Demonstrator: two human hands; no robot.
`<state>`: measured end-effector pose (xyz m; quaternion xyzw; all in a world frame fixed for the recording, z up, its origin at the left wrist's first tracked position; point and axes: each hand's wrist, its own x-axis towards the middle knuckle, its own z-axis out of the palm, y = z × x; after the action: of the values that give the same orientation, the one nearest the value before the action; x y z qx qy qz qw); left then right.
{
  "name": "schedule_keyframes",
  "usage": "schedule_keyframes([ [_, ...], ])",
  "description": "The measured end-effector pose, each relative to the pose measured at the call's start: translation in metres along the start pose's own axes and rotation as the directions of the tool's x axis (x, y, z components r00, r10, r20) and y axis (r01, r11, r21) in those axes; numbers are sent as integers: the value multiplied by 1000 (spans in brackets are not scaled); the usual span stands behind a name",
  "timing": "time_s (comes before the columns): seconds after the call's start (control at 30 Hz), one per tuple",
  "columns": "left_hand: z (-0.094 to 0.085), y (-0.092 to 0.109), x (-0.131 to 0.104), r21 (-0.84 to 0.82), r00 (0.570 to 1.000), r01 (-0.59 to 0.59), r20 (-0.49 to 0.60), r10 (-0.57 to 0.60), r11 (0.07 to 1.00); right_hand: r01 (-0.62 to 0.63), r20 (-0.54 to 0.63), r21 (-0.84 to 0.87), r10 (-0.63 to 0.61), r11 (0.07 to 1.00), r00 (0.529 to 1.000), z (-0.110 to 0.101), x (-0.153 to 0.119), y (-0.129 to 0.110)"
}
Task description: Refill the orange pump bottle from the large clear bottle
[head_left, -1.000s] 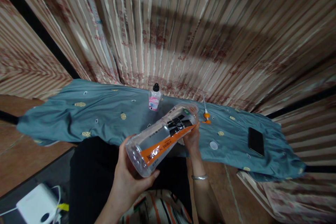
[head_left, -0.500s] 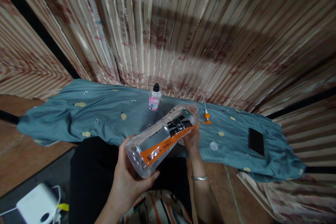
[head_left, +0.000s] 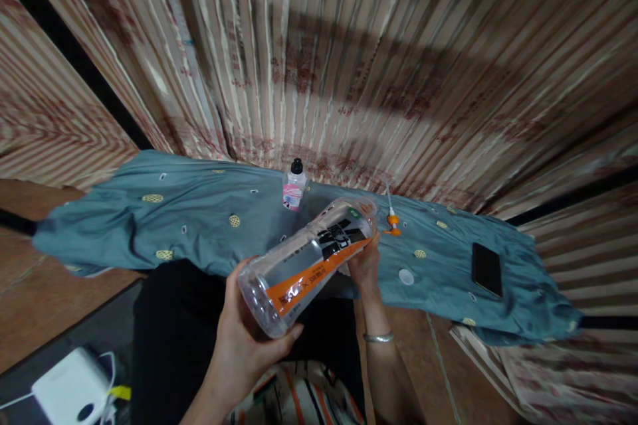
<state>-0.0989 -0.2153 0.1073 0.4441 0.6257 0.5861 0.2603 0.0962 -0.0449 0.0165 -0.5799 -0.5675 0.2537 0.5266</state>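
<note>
A large clear plastic bottle [head_left: 309,265] with an orange and black label lies tilted across both my hands, above my lap. My left hand [head_left: 244,325] is wrapped round its near lower-left end, thumb along the underside. Toward the far upper-right end, my right hand [head_left: 365,262] grips it from below, its fingers partly hidden behind the bottle. Right of that end, an orange and white pump head [head_left: 393,222] with a thin tube rests on the cloth. A small clear bottle [head_left: 294,189] with a black cap and pink label stands beyond the large one.
A teal patterned cloth [head_left: 199,212] covers the narrow table. On it, to the right, lie a dark phone [head_left: 487,269] and a small white disc [head_left: 406,277]. A pleated curtain [head_left: 319,80] hangs behind. At lower left sits a white box [head_left: 72,388] with cables.
</note>
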Motion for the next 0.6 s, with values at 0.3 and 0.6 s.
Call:
schedule_keyframes([
  [0.3,-1,-3,2,0,1000,16,-15,-16,1000,1,2,-12,-1,1000,1000,-1,0,2],
  [0.6,1,2,0,-7,998,50,-33,-50,999,9,8,-17,-9,1000,1000,-2,0,-1],
])
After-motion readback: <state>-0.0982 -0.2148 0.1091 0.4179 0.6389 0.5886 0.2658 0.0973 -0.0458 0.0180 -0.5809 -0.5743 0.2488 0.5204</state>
